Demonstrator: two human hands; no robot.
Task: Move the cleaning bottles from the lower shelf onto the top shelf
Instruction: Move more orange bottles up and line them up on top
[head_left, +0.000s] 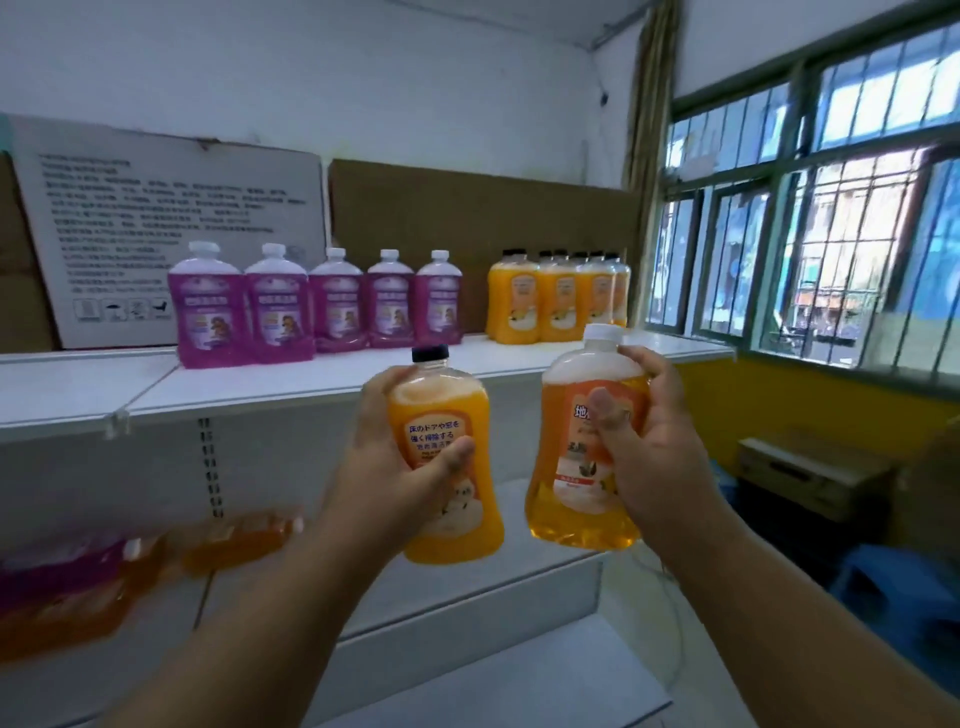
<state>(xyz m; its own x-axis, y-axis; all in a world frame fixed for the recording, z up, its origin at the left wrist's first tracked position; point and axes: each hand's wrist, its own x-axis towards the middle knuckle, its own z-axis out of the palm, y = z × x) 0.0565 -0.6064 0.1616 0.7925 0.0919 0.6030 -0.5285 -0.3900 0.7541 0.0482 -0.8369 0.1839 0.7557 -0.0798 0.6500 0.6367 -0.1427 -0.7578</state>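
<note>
- Bottles first: I see my left hand (387, 457) wrapped round a yellow bottle with a black cap (447, 457), thumb pressed across its label, fingers curled behind it.
- My right hand (641, 441) clasps an amber bottle with a white cap (582, 457), thumb on the label, fingers around the far side.
- Both are clear plastic, flask-shaped with rounded shoulders; the yellow one holds cloudy yellow liquid, the amber one a clearer orange liquid with pale foam under the neck.
- Both are held in the air in front of the top shelf (311, 379), caps up, long axes near vertical; the yellow one leans slightly left, the amber one slightly right. They sit side by side, apart from each other.
- On the top shelf, a smooth white board, I count five purple bottles (311, 306) with white caps in a row, upright, filled with purple liquid.
- To their right stands a tight cluster of yellow bottles (558, 296) with dark caps, upright.
- On the lower shelf (519, 499), at the left, I make out blurred orange and purple bottles (130, 566); how they lie I cannot tell.
- Behind the top row lean a printed white cardboard sheet (171, 218) and a brown cardboard panel (467, 208).
- A barred window (810, 218) fills the right.
</note>
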